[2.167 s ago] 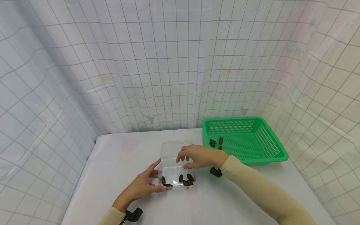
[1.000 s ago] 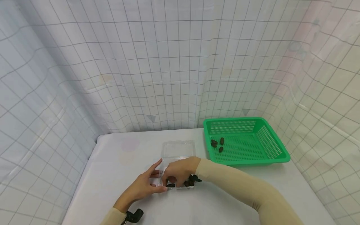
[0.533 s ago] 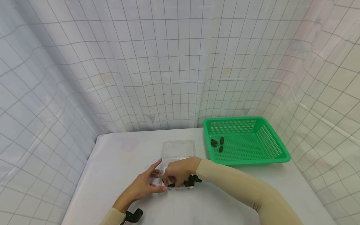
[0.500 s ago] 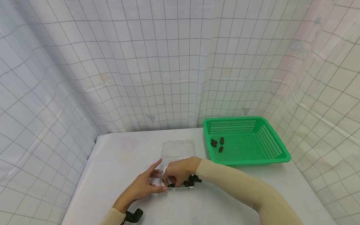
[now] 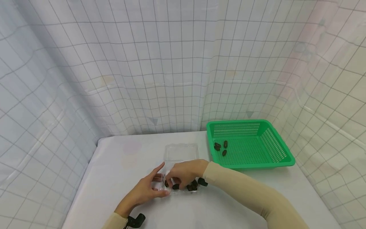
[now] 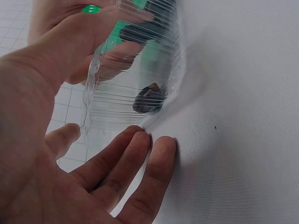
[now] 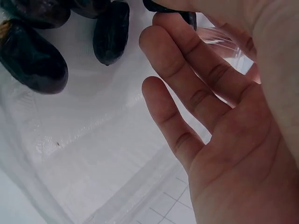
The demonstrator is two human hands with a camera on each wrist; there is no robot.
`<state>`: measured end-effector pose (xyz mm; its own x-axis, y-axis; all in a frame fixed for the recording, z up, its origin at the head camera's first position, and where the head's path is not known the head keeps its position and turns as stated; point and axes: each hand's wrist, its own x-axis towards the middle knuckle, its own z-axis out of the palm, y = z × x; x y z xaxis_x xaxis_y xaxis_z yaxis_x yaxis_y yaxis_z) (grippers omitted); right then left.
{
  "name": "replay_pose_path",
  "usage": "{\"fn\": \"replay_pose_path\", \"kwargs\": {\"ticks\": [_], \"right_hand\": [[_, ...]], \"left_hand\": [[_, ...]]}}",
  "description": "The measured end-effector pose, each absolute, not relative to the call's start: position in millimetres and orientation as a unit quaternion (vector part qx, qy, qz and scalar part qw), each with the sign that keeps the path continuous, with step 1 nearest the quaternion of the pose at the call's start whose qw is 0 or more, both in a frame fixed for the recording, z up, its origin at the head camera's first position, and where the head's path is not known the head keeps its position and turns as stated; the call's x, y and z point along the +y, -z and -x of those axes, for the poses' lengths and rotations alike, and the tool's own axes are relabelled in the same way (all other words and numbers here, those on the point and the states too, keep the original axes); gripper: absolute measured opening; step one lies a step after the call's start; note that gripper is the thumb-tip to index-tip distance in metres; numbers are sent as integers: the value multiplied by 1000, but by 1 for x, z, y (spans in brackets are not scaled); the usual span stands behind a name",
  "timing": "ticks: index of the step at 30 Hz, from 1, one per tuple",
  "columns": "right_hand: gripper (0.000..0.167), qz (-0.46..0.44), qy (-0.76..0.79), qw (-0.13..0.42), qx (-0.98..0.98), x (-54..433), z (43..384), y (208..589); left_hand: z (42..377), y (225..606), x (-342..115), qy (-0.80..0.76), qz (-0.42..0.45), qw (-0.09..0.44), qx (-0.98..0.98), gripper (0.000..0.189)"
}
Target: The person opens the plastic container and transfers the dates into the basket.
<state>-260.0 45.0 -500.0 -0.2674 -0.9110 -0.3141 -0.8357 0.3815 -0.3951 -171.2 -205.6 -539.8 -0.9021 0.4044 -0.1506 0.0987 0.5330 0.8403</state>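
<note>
A clear hinged plastic box (image 5: 180, 193) stands on the table with its lid (image 5: 181, 152) laid back, and it holds several dark dates. My left hand (image 5: 144, 189) lies along the box's left wall, its fingers fairly straight and its thumb at the front corner. Over the box's left half, my right hand (image 5: 184, 173) pinches one date (image 5: 175, 186) between thumb and fingers; the right wrist view shows only part of this date (image 7: 163, 7). Another date (image 6: 149, 99) shows through the box's left wall. More dates (image 5: 192, 186) lie at its right end, partly hidden by my right hand.
A green plastic basket (image 5: 251, 166) stands at the right rear with several dates (image 5: 225, 144) at its left end. White cloth covers the table (image 5: 120, 165). Gridded white curtains (image 5: 160, 79) enclose the back and both sides.
My right hand has come left and down from above the box to the dates in its left half. In the last half second it has lifted slightly with one date. The left hand stays put.
</note>
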Motion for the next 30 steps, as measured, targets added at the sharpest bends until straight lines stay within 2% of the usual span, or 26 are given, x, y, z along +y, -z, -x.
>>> {"fn": "replay_pose_path", "kwargs": {"ticks": [11,30], "right_hand": [[27,538,109,248,798,58,261,493],[21,537,140,205,806,80,266,472]], "left_hand": [[169,541,-203,-461,-145,154,862,120],[170,537,-203,-447,-138,154,870,121]]}}
